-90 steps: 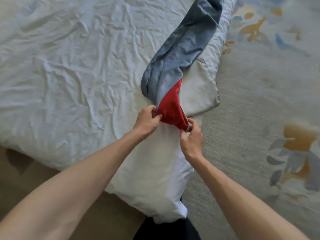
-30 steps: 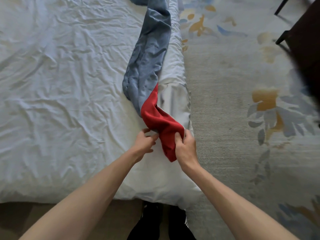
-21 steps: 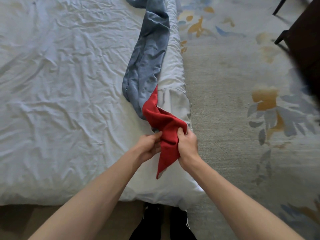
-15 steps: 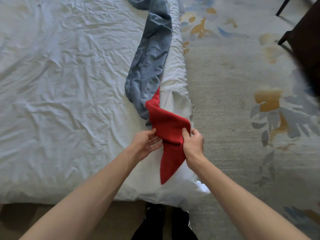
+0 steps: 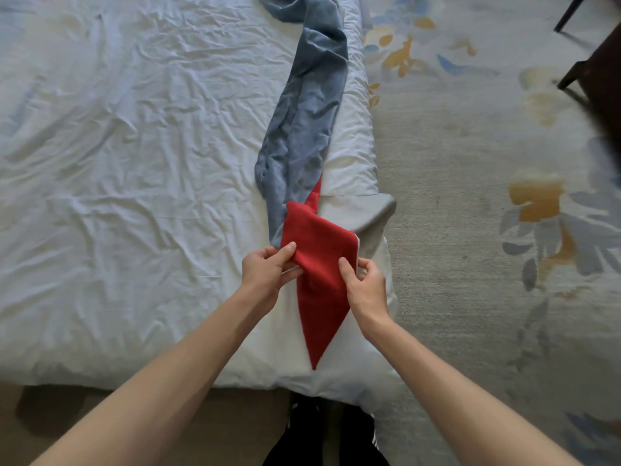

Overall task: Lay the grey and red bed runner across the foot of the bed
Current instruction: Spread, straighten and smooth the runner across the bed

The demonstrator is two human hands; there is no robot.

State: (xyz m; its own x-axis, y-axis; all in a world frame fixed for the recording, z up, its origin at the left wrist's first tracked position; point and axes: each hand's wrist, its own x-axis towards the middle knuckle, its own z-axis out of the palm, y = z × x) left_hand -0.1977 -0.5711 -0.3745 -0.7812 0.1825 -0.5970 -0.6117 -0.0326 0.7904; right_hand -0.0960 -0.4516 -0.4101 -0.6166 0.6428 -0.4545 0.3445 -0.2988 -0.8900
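So the runner (image 5: 302,129) was bunched into a long rope along the bed's (image 5: 134,163) right edge. The grey part ran off toward the bed's far end and the red end sat by the bed's near right corner. Left hand (image 5: 265,270) was pinching the red end's left side, thumb on top. Right hand (image 5: 364,284) was pinching its right side the same way. Below both hands the red tapered to a point lying flat on the bed. Patterned carpet (image 5: 470,196) lay off the bed's right side, with some dark furniture (image 5: 605,89) beyond.
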